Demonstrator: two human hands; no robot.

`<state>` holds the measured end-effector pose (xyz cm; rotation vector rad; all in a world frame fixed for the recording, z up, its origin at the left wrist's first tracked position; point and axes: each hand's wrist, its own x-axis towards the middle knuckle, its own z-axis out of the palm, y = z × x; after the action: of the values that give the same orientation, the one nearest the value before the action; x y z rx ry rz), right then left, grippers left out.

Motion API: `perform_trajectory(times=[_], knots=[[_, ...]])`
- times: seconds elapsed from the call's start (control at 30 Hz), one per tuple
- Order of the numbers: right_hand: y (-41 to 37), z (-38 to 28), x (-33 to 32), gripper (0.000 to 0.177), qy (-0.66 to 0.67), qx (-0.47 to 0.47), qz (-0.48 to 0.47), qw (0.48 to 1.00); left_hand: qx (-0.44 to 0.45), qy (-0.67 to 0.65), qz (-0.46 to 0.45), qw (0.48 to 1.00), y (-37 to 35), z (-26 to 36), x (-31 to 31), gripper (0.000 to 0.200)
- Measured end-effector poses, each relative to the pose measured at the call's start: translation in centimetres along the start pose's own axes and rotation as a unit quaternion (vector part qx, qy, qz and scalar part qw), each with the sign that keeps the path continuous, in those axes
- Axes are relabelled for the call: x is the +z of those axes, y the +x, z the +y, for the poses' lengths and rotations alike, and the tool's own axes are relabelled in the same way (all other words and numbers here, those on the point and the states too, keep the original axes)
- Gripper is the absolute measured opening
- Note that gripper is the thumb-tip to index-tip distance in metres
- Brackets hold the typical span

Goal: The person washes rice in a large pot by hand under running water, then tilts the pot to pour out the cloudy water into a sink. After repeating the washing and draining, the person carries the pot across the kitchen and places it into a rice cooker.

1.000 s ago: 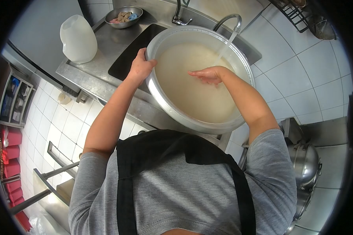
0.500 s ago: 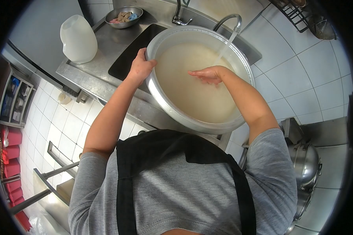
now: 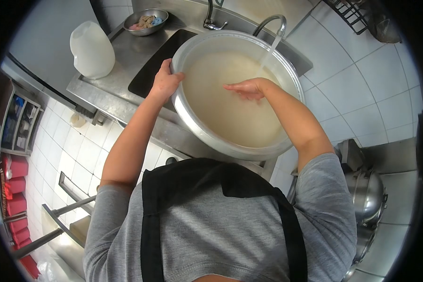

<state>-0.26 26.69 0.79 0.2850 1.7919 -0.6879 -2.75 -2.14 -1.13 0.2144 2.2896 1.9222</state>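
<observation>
A large metal pot (image 3: 196,123) full of cloudy, pale liquid (image 3: 221,110) rests over the sink. My left hand (image 3: 167,82) grips its left rim, the thumb on the inner side and the fingers outside. Partly dipped in the liquid, my right hand (image 3: 246,89) has its fingers stretched out and holds nothing; the lower fingertips are blurred under the surface. From a curved faucet (image 3: 273,19) at the back right, a stream of water (image 3: 270,52) runs into the pot.
A white plastic jug (image 3: 92,50) stands on the steel counter (image 3: 96,94) at the left. Behind it is a metal bowl (image 3: 145,22) with small coloured items. A second faucet (image 3: 212,21) rises behind the pot. Metal pots (image 3: 367,197) are at the lower right.
The camera view has shifted slightly. Both hands keep nearly the same places, the left on the rim and the right in the liquid, while the water still runs.
</observation>
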Motion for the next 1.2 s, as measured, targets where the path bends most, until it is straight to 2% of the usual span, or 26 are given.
perform_trajectory(times=[0.1, 0.2, 0.27, 0.33, 0.4, 0.47, 0.53, 0.6, 0.7, 0.8, 0.9, 1.0, 1.2], knots=[[-1.5, 0.5, -0.2, 0.108, -0.024, -0.004, 0.049, 0.998, 0.003, -0.009, -0.001, 1.000, -0.3, 0.5, 0.1, 0.063], [-8.8, 2.3, 0.1, 0.089, -0.050, -0.155, 0.214, 0.963, -0.001, -0.015, 0.000, 1.000, 0.0, 0.3, -0.1, 0.066], [-10.4, 7.7, -0.4, 0.068, 0.001, -0.308, 0.415, 0.856, -0.003, -0.024, 0.003, 1.000, -0.7, 1.2, 0.2, 0.064], [-10.6, 13.8, -1.0, 0.059, 0.036, -0.292, 0.627, 0.721, -0.019, -0.085, -0.002, 0.996, -1.3, 2.1, 0.7, 0.060], [-9.6, 18.3, -0.5, 0.057, 0.093, -0.100, 0.688, 0.713, -0.006, -0.132, -0.006, 0.991, -1.0, 1.5, 0.6, 0.059], [-4.5, 23.7, -0.7, 0.054, 0.375, -0.235, 0.555, 0.705, 0.006, -0.155, 0.001, 0.988, -0.6, 0.5, 0.6, 0.060], [-4.5, 22.1, 1.2, 0.050, 0.619, -0.354, 0.372, 0.594, -0.008, -0.172, 0.021, 0.985, -1.2, 1.5, 1.1, 0.061], [-4.5, 21.3, 1.2, 0.044, 0.635, -0.385, 0.363, 0.562, 0.003, -0.186, 0.037, 0.982, -1.4, 1.4, 1.2, 0.057], [-4.8, 21.1, 0.7, 0.038, 0.670, -0.374, 0.302, 0.566, 0.011, -0.133, 0.080, 0.988, -2.3, 1.6, 1.1, 0.057], [-5.0, 19.9, 0.5, 0.031, 0.637, -0.395, 0.361, 0.555, -0.016, -0.162, 0.093, 0.982, -3.0, 3.1, 0.2, 0.057], [-4.5, 19.0, 0.9, 0.027, 0.591, -0.430, 0.367, 0.575, -0.017, -0.151, 0.093, 0.984, -4.2, 3.0, -3.1, 0.056], [-4.0, 16.7, 1.7, 0.025, 0.581, -0.444, 0.326, 0.599, -0.033, -0.158, 0.117, 0.980, -6.5, 3.0, -5.7, 0.056], [-1.1, 10.8, 4.5, 0.024, 0.554, -0.466, 0.337, 0.602, -0.012, -0.111, 0.170, 0.979, -10.6, 1.3, -12.1, 0.056]])
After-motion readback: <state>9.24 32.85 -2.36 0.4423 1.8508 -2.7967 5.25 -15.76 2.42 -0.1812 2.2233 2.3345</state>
